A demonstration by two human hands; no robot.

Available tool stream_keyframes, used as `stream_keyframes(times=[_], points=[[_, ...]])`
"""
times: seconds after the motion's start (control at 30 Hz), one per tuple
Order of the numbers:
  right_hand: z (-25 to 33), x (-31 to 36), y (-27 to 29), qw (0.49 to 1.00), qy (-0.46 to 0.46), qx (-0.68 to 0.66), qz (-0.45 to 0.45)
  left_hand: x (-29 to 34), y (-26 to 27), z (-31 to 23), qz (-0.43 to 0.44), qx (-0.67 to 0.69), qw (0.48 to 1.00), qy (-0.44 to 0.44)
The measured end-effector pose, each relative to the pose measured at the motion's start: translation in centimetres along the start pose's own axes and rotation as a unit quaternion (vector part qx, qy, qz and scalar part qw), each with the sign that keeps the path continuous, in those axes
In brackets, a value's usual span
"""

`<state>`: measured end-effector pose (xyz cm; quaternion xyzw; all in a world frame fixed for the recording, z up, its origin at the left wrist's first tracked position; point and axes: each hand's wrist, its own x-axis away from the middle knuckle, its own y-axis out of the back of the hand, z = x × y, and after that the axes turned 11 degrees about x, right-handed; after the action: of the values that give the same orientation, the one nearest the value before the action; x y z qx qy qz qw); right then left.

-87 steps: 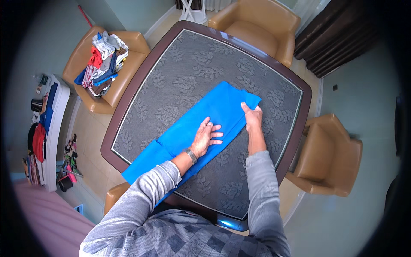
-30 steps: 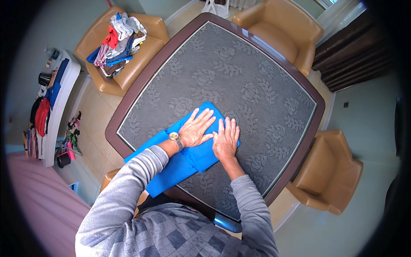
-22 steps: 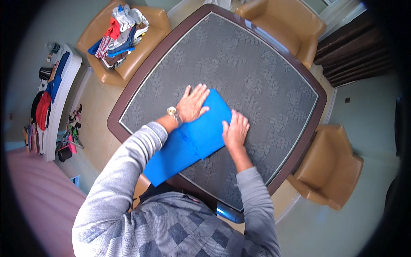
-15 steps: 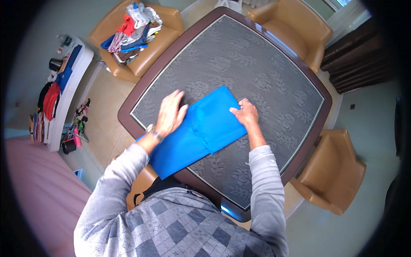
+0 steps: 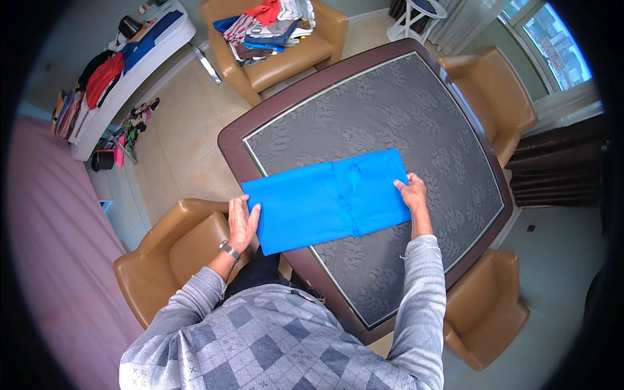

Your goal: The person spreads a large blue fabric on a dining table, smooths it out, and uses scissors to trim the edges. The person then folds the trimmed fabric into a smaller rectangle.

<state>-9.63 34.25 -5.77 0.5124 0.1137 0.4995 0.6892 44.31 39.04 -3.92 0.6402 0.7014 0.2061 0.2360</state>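
Note:
A bright blue cloth (image 5: 299,205), folded into a long rectangle, lies across the near part of the table, with a puckered seam running over it right of its middle. Its left end reaches past the table's near-left edge. My left hand (image 5: 242,226), a watch on its wrist, pinches that left end between thumb and fingers. At the opposite end my right hand (image 5: 415,197) grips the right edge, thumb on top and fingers partly hidden. The cloth looks fairly flat between the two hands.
The table (image 5: 416,123) has a dark patterned top and a brown rim. Tan armchairs stand around it; the far-left armchair (image 5: 286,68) holds piled clothes (image 5: 266,36). A white shelf (image 5: 130,78) with more garments runs along the left wall. A pink drape (image 5: 58,260) hangs at left.
My left hand has come off the cloth's upper side and taken its left end. The cloth has turned clockwise and lies more level across the view, which has shifted too.

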Motion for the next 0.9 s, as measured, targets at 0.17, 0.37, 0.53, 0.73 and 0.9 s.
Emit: stream_keyframes(times=[0.17, 0.37, 0.53, 0.73, 0.9], points=[[-0.7, 0.0, -0.6, 0.999, -0.003, 0.020, -0.029, -5.8, 0.9, 2.0, 0.078, 0.096, 0.992, -0.002], [0.6, 0.5, -0.7, 0.998, -0.033, 0.031, -0.034, -10.1, 3.3, 2.7, 0.253, 0.215, 0.915, 0.229], [0.4, 0.6, -1.0, 0.998, -0.041, 0.021, -0.046, -12.3, 4.5, 3.2, 0.338, 0.179, 0.883, 0.273], [0.6, 0.6, -1.1, 0.998, -0.047, 0.009, -0.047, -15.4, 5.9, 5.8, 0.430, 0.168, 0.845, 0.269], [-0.6, -0.1, -1.5, 0.998, -0.048, 0.001, -0.051, -15.6, 6.2, 4.7, 0.426, 0.125, 0.861, 0.249]])
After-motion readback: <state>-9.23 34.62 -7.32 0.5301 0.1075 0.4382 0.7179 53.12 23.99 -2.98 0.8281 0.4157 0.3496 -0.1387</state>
